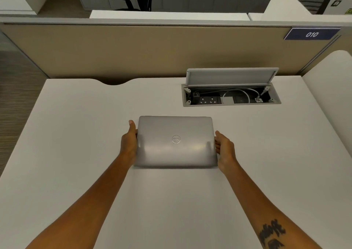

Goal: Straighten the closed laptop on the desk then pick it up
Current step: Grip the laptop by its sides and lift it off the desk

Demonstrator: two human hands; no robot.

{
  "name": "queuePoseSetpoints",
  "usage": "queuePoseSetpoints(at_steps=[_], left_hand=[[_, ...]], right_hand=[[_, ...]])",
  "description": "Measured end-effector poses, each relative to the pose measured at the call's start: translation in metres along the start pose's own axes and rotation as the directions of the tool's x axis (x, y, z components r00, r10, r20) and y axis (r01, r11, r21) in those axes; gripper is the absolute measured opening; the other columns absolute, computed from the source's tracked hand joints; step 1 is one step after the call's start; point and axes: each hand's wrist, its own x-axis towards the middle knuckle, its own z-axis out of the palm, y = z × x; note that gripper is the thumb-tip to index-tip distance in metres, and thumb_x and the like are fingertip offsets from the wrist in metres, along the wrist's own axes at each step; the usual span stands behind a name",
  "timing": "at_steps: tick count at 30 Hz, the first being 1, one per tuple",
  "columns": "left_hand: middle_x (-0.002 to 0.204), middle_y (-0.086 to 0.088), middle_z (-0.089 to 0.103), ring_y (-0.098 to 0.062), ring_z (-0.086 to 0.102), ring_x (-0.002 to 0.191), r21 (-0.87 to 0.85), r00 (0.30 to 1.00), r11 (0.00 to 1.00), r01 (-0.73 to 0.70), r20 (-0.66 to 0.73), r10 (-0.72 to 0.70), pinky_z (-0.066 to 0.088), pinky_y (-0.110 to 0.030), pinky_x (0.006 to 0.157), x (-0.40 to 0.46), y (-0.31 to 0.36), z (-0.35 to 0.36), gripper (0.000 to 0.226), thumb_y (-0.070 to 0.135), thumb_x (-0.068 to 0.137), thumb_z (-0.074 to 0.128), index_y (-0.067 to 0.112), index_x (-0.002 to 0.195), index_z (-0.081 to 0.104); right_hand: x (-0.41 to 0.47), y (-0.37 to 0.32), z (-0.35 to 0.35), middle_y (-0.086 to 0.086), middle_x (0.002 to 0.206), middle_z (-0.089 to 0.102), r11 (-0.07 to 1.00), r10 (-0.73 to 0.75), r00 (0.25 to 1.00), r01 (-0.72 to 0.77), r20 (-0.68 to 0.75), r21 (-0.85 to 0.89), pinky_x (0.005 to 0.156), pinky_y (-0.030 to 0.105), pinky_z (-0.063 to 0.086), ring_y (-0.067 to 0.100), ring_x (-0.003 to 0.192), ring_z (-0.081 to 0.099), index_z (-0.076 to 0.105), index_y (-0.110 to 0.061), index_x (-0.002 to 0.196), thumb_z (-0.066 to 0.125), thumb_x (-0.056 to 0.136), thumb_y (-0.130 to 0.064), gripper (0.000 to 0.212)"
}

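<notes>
Both hands clasp the closed laptop (175,141) by its side edges: the left hand (129,141) presses against the left edge, thumb lying along it, and the right hand (224,148) grips the right edge. The laptop sits squarely mid-desk (76,134), its near edge slightly shadowed. Behind and to the right, a cable box (231,96) stands open.

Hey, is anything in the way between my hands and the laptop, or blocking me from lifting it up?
Nothing visible. Your left hand and right hand already rest against the short sides of the closed laptop. The desk around it is bare, and the open cable box sits farther back, apart from it.
</notes>
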Motion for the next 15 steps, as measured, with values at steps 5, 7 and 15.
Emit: queuePoseSetpoints(at_steps=[5,7,15], left_hand=[[0.100,-0.007,0.073,-0.030,0.067,0.096,-0.015,1.000,1.000,-0.004,0.006,0.004,0.051,-0.053,0.108,-0.001,0.004,0.014,0.070,0.075,0.099,0.030,0.022,0.091,0.074],[0.099,-0.007,0.073,-0.032,0.067,0.099,-0.017,1.000,1.000,-0.007,0.007,0.007,0.051,-0.053,0.108,-0.002,0.004,0.018,0.069,0.075,0.099,0.029,0.022,0.088,0.073],[0.093,-0.003,0.072,-0.024,0.066,0.086,-0.058,1.000,0.998,-0.025,0.008,0.026,0.052,-0.049,0.103,-0.003,0.006,0.029,0.067,0.071,0.102,0.026,0.023,0.087,0.071]], right_hand=[[0.013,-0.007,-0.007,0.004,0.089,0.073,1.000,-0.023,1.000,0.023,0.017,-0.018,0.066,0.032,0.050,0.022,0.078,0.066,0.075,-0.011,0.097,0.066,0.102,-0.036,0.027],[0.018,-0.009,-0.008,0.004,0.091,0.074,0.999,-0.032,0.999,0.032,0.016,-0.019,0.068,0.033,0.050,0.023,0.081,0.066,0.075,-0.012,0.097,0.066,0.101,-0.037,0.027],[0.033,-0.014,-0.012,0.004,0.088,0.073,0.997,-0.052,0.998,0.054,0.039,-0.054,0.067,0.032,0.049,0.023,0.081,0.065,0.074,-0.013,0.087,0.065,0.102,-0.037,0.029]])
